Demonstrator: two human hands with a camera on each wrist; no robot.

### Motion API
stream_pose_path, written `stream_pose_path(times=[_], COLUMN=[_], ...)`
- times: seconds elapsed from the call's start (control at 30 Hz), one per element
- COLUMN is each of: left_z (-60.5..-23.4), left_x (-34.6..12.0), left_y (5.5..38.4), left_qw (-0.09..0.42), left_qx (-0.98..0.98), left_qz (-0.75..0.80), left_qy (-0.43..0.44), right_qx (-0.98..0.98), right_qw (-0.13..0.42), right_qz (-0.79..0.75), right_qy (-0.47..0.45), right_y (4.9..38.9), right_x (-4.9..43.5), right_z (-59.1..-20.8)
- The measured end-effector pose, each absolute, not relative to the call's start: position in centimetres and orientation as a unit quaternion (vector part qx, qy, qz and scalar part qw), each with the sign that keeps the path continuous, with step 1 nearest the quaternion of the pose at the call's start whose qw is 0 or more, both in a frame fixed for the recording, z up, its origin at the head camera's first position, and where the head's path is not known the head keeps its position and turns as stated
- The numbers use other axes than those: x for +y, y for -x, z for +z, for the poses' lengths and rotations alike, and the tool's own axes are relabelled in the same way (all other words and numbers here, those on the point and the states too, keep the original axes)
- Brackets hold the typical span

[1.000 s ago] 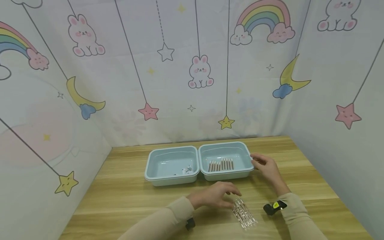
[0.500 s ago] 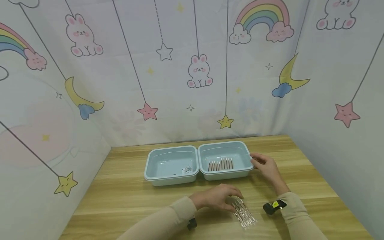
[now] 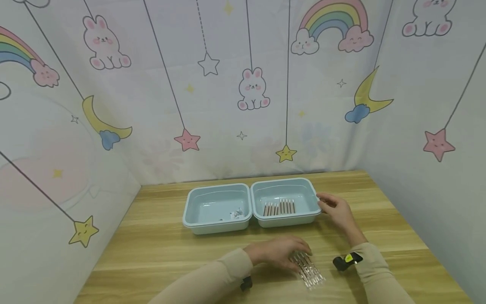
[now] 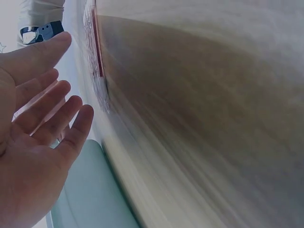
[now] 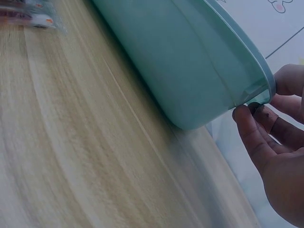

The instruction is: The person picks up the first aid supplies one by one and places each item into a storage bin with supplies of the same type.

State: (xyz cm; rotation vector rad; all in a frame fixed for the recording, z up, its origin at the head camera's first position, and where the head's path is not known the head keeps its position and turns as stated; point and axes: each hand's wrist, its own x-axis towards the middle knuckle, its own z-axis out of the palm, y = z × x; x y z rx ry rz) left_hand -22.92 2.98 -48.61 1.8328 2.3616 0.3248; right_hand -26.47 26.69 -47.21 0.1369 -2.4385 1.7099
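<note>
My left hand point(image 3: 279, 252) hangs over the upper left end of a flat clear plastic pack of thin brown sticks with white ends point(image 3: 309, 272). In the left wrist view its fingers point(image 4: 59, 111) are loosely extended, with a gap between them and the pack. My right hand point(image 3: 336, 211) holds the right end of a light blue plastic tub point(image 3: 292, 222). Thumb and fingers meet around that tub's rim in the right wrist view. Inside it, two groups of brown white-tipped sticks point(image 3: 286, 207) lean against the front wall.
A matching light blue tub point(image 3: 218, 229) stands directly left, with small white crumpled pieces point(image 3: 237, 214) in its front right corner. Both sit toward the back of the wood-grain table point(image 3: 159, 253). A printed curtain point(image 3: 220, 105) encloses the back and sides.
My left hand has shifted a little to the right and down, further over the pack's upper end. The right hand stays at the tub's rim.
</note>
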Motion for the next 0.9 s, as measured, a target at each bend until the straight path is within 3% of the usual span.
stream_pose_path(times=[0.9], left_z=[-49.2], left_x=[3.4], left_y=[22.6], left_qw=[0.082], left_qx=[0.787], left_qz=[0.086], left_qy=[-0.605], right_qx=[-0.819], right_qw=[0.089], right_qz=[0.564], right_qy=[-0.048], right_y=[28.3], right_x=[28.0], right_z=[-50.2])
